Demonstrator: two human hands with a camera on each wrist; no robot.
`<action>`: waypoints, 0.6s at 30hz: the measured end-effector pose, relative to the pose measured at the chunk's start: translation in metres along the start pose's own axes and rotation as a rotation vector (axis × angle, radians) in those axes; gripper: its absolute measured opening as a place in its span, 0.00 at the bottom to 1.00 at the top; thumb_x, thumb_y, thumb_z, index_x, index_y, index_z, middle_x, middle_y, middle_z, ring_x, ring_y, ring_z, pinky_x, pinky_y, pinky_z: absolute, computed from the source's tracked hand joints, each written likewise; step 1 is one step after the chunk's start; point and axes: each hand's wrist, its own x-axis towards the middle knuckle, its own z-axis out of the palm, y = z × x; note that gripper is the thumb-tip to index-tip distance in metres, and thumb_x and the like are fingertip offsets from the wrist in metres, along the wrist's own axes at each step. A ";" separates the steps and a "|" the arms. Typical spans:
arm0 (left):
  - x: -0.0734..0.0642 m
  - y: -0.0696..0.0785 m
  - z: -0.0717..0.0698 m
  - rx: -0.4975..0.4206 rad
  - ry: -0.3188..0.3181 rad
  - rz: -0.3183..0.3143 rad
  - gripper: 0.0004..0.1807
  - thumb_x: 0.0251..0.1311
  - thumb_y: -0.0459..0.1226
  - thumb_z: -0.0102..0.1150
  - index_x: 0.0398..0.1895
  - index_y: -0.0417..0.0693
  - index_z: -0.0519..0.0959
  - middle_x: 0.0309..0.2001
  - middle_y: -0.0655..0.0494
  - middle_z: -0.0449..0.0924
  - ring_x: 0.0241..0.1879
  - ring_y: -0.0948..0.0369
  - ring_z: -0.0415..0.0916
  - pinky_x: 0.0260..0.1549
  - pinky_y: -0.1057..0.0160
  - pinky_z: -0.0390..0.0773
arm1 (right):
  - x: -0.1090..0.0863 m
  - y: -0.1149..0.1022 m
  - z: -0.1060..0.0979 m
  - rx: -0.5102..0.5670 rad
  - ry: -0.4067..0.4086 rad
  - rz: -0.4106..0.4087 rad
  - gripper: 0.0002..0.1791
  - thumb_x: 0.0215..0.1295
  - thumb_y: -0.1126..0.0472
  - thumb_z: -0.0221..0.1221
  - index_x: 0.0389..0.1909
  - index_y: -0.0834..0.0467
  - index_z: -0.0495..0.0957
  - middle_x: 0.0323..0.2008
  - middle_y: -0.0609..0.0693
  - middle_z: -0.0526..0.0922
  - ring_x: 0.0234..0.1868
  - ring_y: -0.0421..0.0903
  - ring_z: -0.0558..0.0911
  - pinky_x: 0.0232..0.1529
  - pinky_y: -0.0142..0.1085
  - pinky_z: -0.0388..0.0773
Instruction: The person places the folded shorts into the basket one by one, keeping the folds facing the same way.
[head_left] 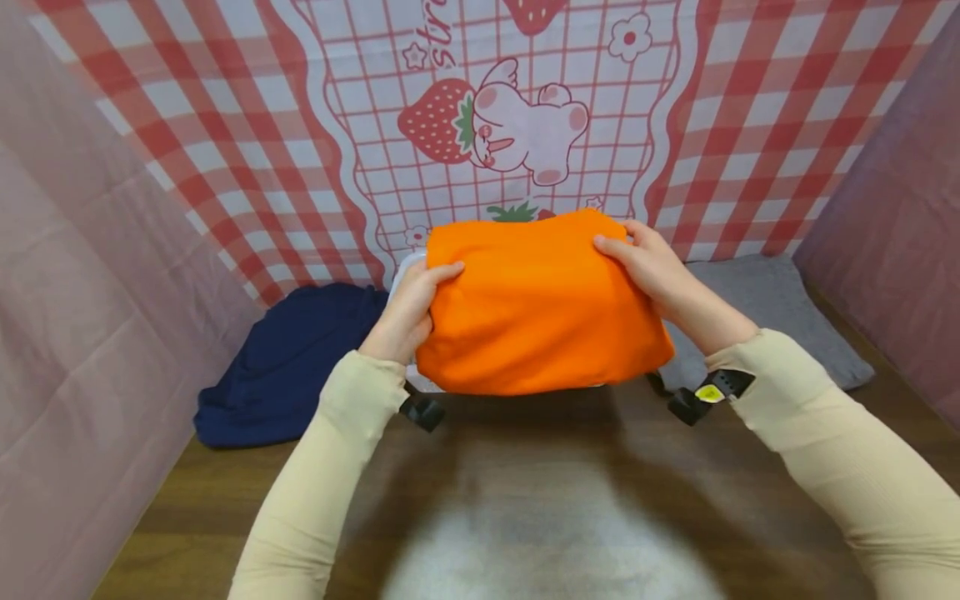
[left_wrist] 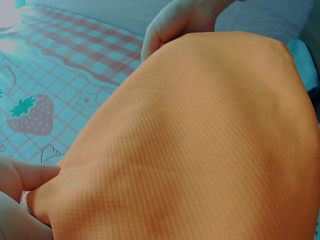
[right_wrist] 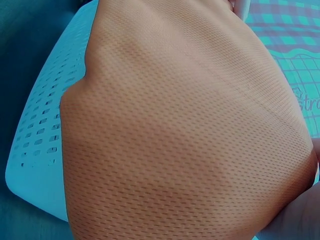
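Note:
An orange piece of mesh fabric [head_left: 540,308], apparently folded clothing, is stretched between both hands in the head view. My left hand [head_left: 408,312] pinches its left edge, thumb on the near face. At the upper right corner my right hand [head_left: 656,271] grips the fabric the same way. The left wrist view shows the cloth [left_wrist: 190,135] hanging in a smooth curve from the grip. Behind and below it is a white perforated basket [right_wrist: 42,130], mostly hidden by the fabric.
A dark navy folded garment [head_left: 292,367] lies left of the basket on the wooden table [head_left: 480,500]. To the right is a grey folded cloth [head_left: 772,317]. A red-checked strawberry-print curtain [head_left: 247,150] stands at the back, with pink cloth walls [head_left: 97,292] on both sides.

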 end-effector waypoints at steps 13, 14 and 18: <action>0.003 0.004 -0.009 0.013 -0.050 0.090 0.20 0.62 0.36 0.51 0.57 0.46 0.66 0.45 0.55 0.70 0.44 0.58 0.68 0.49 0.61 0.65 | 0.015 -0.004 0.003 0.001 0.017 -0.018 0.34 0.63 0.42 0.48 0.62 0.60 0.56 0.52 0.55 0.65 0.45 0.48 0.68 0.50 0.39 0.67; 0.003 0.004 -0.009 0.011 -0.049 0.099 0.20 0.62 0.36 0.51 0.57 0.46 0.66 0.45 0.56 0.71 0.44 0.59 0.69 0.49 0.61 0.66 | 0.016 -0.004 0.002 0.001 0.016 -0.017 0.34 0.64 0.42 0.47 0.62 0.60 0.56 0.53 0.55 0.65 0.46 0.48 0.67 0.50 0.39 0.66; 0.006 0.004 -0.009 0.007 -0.046 0.135 0.19 0.62 0.35 0.51 0.57 0.47 0.67 0.46 0.55 0.71 0.44 0.59 0.69 0.49 0.61 0.66 | 0.019 -0.006 0.003 -0.007 0.023 -0.012 0.34 0.64 0.42 0.47 0.63 0.60 0.56 0.54 0.55 0.64 0.46 0.48 0.67 0.51 0.40 0.66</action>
